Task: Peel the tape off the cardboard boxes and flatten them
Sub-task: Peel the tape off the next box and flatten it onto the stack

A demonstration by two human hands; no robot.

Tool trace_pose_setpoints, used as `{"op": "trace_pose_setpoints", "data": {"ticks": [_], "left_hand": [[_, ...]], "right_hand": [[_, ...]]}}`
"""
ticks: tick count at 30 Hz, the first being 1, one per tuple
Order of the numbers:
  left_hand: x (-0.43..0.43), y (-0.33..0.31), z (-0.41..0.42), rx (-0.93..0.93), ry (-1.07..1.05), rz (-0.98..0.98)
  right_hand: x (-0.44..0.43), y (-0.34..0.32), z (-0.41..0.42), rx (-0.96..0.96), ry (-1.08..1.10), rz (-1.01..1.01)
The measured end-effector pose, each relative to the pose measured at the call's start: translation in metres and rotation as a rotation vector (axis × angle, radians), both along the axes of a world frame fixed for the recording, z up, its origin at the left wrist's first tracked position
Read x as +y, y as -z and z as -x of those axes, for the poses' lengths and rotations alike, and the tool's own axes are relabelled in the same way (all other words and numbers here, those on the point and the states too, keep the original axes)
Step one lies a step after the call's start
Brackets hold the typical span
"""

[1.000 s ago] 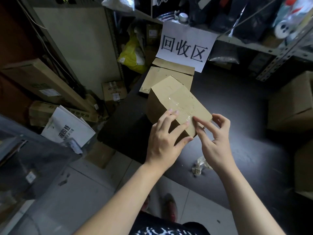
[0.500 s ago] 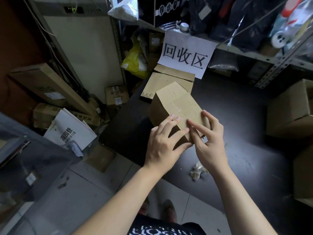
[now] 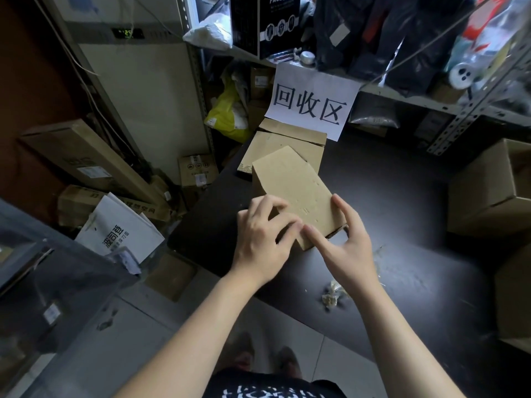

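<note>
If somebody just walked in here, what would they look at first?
Probably the small brown cardboard box in the middle, gripped at its near end by the left hand and the right hand at the dark table. Next comes the white paper sign with big black characters, hanging behind the box and higher in the view. A crumpled wad of tape lies on the table beside the right wrist.

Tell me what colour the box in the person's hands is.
Plain brown box, shown best in the head view.
</note>
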State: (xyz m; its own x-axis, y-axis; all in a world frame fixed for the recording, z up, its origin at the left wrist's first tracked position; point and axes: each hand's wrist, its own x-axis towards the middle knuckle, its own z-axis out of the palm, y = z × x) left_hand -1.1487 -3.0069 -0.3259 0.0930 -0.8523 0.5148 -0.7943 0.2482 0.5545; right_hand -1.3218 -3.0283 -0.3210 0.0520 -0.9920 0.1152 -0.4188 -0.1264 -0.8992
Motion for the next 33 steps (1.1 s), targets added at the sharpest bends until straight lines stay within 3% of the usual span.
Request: {"op": "trace_pose_setpoints", "data": {"ticks": [17,33], "left_hand": [[-0.013,-0.024,-0.036,-0.082,0.087,-0.337],[0.007,0.0,-0.063,0.073,0.027,-0.265]], "right_hand": [[-0.005,0.007,-0.018,0.033,-0.157,0.094],[-0.005,0.012,-0.04,0.047,-0.253,0.138]]}}
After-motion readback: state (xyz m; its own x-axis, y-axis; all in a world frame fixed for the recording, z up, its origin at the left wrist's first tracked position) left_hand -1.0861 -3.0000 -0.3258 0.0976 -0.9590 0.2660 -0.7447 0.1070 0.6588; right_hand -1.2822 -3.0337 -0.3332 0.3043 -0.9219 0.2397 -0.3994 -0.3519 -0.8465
